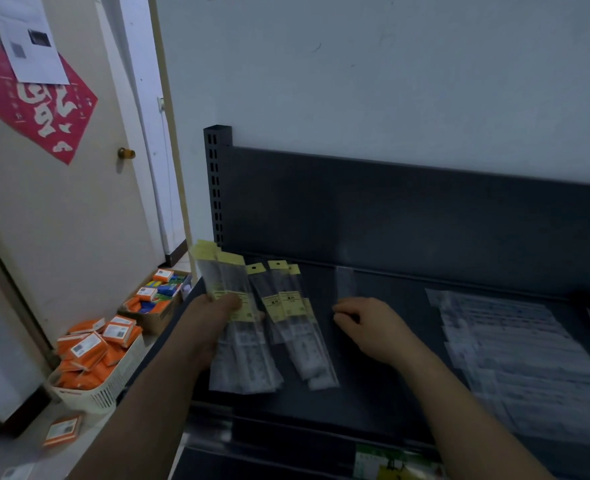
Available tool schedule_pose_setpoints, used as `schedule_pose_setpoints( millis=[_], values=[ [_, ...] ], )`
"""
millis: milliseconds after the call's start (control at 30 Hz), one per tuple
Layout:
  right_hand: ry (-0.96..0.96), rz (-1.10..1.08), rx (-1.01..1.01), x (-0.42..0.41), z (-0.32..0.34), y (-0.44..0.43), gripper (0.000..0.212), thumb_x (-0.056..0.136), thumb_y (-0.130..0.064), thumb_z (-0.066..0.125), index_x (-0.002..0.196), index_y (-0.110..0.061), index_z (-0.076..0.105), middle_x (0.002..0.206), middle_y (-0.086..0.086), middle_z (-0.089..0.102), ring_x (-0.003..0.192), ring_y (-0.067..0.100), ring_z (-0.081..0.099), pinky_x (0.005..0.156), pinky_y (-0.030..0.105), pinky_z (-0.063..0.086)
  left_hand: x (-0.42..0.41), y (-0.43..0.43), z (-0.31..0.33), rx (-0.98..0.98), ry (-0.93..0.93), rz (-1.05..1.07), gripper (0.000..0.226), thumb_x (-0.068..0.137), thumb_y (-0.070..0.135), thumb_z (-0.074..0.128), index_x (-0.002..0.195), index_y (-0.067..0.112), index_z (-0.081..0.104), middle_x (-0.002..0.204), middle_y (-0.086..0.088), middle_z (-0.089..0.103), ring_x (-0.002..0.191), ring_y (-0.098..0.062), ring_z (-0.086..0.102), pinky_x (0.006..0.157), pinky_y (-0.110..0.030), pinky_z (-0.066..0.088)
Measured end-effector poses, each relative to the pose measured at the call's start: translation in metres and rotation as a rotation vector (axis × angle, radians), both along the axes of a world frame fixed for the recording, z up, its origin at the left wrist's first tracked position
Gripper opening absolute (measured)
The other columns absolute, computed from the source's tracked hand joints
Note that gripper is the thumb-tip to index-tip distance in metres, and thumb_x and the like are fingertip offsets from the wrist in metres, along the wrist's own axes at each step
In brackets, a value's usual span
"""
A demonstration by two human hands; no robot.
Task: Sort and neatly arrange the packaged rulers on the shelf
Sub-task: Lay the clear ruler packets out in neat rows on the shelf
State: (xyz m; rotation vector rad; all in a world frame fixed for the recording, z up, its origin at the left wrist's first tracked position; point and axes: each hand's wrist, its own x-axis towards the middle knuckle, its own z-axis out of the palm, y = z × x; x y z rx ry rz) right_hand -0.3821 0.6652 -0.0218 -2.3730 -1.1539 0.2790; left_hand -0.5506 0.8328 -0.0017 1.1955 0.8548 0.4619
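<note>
Yellow-headed packs: a fanned bundle of packaged rulers (233,306) was held at the left end of the dark shelf (390,386), header cards pointing toward the back panel.
Left hand: the left hand (214,317) was closed around that bundle, thumb across the yellow labels; the lower ends splayed apart on the shelf.
Loose group: a second small pile of rulers (297,327) lay just beside the bundle, tilted and overlapping.
Right hand: the right hand (366,327) rested on the shelf, fingers curled; whether it pinched a clear sleeve (345,284) could not be told.
Other stock: a blurred spread of clear packets (515,348) lay well apart at the right.
Handling note: squaring the bundle probably called for tapping the lower ends level against the shelf before laying it flat.
Caution: slick sleeves would likely slide; a firm pinch near the labels seemed wise.
</note>
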Motion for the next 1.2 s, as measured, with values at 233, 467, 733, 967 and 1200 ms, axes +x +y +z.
schedule_pose_setpoints(
  millis=[233, 467, 733, 967, 1200],
  values=[
    [0.033, 0.023, -0.076, -0.021, -0.009, 0.033, 0.068, 0.077, -0.063, 0.062, 0.127, -0.017, 0.052, 0.148, 0.002, 0.033, 0.137, 0.019, 0.028, 0.112, 0.037, 0.031, -0.003, -0.004, 0.003, 0.018, 0.023, -0.036, 0.011, 0.097, 0.004, 0.046, 0.088, 0.004, 0.053, 0.069, -0.013, 0.068, 0.049, -0.02, 0.066, 0.038, -0.026, 0.05],
    [0.116, -0.033, -0.04, -0.018, -0.003, 0.034, 0.028, 0.093, -0.036, 0.05, 0.072, -0.017, 0.047, 0.135, 0.015, 0.044, 0.14, 0.021, 0.021, 0.108, 0.029, 0.027, -0.004, -0.006, 0.001, 0.0, 0.02, -0.047, 0.012, 0.097, 0.005, 0.047, 0.087, 0.004, 0.054, 0.069, -0.012, 0.07, 0.058, -0.023, 0.067, 0.04, -0.028, 0.052],
    [0.083, -0.22, 0.213, 0.006, -0.005, 0.026, 0.044, 0.093, -0.015, 0.051, 0.053, 0.0, 0.04, 0.076, 0.008, 0.047, 0.066, 0.015, 0.05, 0.055, 0.024, 0.033, 0.015, -0.003, -0.011, -0.059, -0.025, -0.036, 0.014, 0.096, 0.004, 0.047, 0.1, -0.001, 0.06, 0.098, -0.022, 0.069, 0.08, -0.031, 0.068, 0.058, -0.035, 0.055],
    [0.223, -0.293, 0.485, 0.01, 0.005, 0.017, 0.034, 0.095, -0.013, 0.046, 0.08, 0.015, 0.056, 0.089, 0.012, 0.055, 0.081, 0.02, 0.051, 0.062, 0.027, 0.033, 0.031, -0.011, -0.018, -0.02, -0.099, -0.01, 0.021, 0.094, 0.006, 0.05, 0.112, -0.004, 0.059, 0.102, -0.021, 0.069, 0.083, -0.03, 0.071, 0.058, -0.034, 0.058],
    [0.392, -0.105, 0.341, -0.022, 0.011, 0.025, 0.035, 0.099, -0.017, 0.039, 0.106, 0.012, 0.056, 0.119, 0.016, 0.057, 0.103, 0.025, 0.056, 0.086, 0.031, 0.043, 0.043, -0.024, -0.006, -0.097, -0.264, 0.03, 0.018, 0.097, 0.008, 0.048, 0.111, 0.002, 0.058, 0.108, -0.019, 0.068, 0.094, -0.032, 0.068, 0.073, -0.043, 0.057]
  ],
)
